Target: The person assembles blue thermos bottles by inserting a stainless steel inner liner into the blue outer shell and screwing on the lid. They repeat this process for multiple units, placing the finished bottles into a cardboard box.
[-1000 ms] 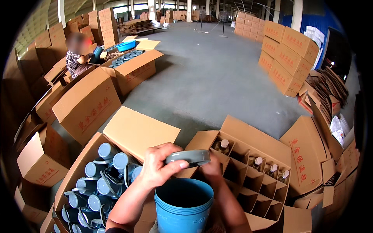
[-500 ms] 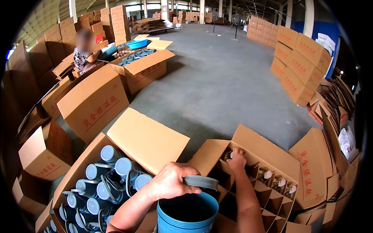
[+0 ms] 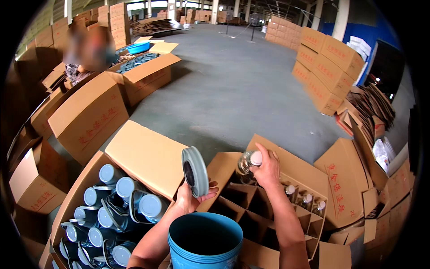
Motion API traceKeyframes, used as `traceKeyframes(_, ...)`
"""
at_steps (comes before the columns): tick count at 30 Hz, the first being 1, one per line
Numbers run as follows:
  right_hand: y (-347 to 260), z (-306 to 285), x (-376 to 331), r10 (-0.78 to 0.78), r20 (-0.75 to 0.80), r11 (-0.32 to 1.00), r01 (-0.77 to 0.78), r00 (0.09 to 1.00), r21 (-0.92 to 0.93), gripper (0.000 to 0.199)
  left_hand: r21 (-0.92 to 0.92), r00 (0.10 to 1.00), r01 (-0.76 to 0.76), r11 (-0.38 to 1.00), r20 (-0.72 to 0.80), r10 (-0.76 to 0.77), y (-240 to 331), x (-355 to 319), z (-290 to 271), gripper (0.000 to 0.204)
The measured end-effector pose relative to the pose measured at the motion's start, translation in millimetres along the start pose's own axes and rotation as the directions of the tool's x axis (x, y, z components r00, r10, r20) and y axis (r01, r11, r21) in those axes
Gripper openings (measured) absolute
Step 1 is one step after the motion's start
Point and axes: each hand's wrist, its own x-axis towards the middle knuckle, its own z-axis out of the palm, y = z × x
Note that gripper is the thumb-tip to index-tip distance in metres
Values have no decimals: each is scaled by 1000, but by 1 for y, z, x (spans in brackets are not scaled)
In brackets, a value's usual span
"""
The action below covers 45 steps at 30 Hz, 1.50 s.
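In my left hand [image 3: 192,197] a round grey-blue lid [image 3: 195,171] stands on edge, resting against the palm with its hollow side showing. Below it is an open blue bucket-like container [image 3: 206,240], dark inside. My right hand [image 3: 267,167] is closed around a shiny glass bottle [image 3: 247,163] with a white top, tilted over the far corner of a divided carton [image 3: 296,167]. More white-topped bottles [image 3: 306,198] stand in the cells along that carton's right side. At the left, a carton [image 3: 77,188] is packed with blue flask bodies [image 3: 151,206] with pale round ends and handles.
Raised flaps [image 3: 145,150] of the cartons stick up ahead of my hands. Large open cartons [image 3: 89,119] stand at the left, where another person [image 3: 80,71] works by a blue basin [image 3: 138,47]. Stacked boxes [image 3: 329,67] and flattened cardboard [image 3: 369,107] are at the right.
My right hand has lifted the glass bottle up out of its cell. My left hand has turned the lid from flat to upright and moved left, palm up. The view has shifted slightly.
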Motion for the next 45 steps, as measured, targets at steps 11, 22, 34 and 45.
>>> traceKeyframes(11,-155,-180,-29,-789,96,530,594,607,605,54,-169,701,-333,928,613,364,30,-48,100,58)
traceKeyframes(22,-144,-145,-36,-204,73,56,-62,976,996,72,-151,595,-679,718,459,659,31,-159,46,41)
traceKeyframes(34,-172,-158,-60,-553,698,701,-199,454,685,38,-223,904,-386,895,100,415,67,-179,37,47)
traceKeyframes(45,-151,-94,-108,-63,91,-106,-97,994,990,62,310,172,-946,-98,733,659,53,-214,62,53)
